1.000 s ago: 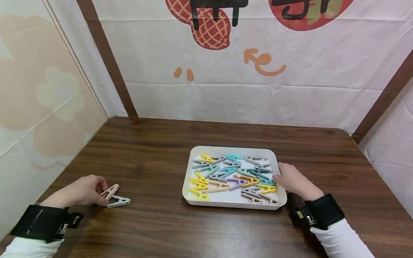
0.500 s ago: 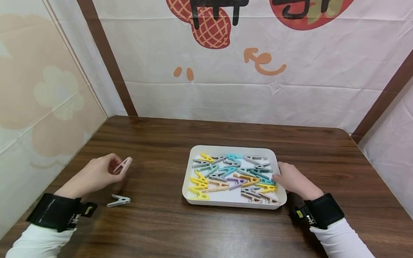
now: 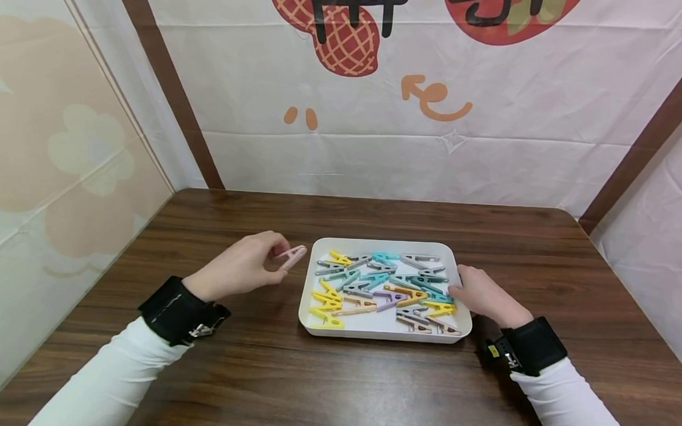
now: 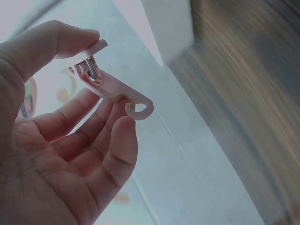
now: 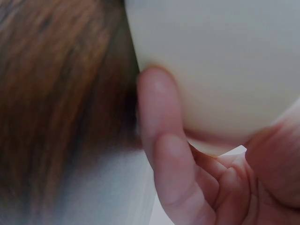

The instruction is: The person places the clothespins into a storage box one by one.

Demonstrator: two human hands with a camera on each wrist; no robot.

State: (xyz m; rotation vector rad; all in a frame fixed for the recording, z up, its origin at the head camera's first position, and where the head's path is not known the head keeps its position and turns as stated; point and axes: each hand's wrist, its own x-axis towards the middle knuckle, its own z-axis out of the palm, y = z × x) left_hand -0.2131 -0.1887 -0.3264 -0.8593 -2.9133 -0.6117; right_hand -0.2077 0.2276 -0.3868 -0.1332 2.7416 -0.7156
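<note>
My left hand (image 3: 241, 267) pinches a pale pink clothespin (image 3: 293, 258) just left of the white tray (image 3: 381, 335), above the table. In the left wrist view, the thumb presses one handle of that clothespin (image 4: 119, 89), and its metal spring and hooked tip show. At the tray's right side my right hand (image 3: 486, 297) grips the rim. The right wrist view has its fingers (image 5: 161, 112) against the outside of the tray wall (image 5: 225, 65). Inside the tray lie several clothespins in yellow, teal, grey, purple, orange and beige, such as a yellow clothespin (image 3: 329, 319).
Brown wood-grain table (image 3: 368, 386) stretches around the tray. A printed white cloth (image 3: 366, 166) hangs behind its far edge, with another panel (image 3: 83, 227) along the left. The grey clothespin seen earlier on the table's left is mostly or fully hidden by the left wristband (image 3: 179, 311).
My left hand has lifted the pink clothespin from the table at the left and carried it right, up to the tray's left side. My right hand stays on the tray rim.
</note>
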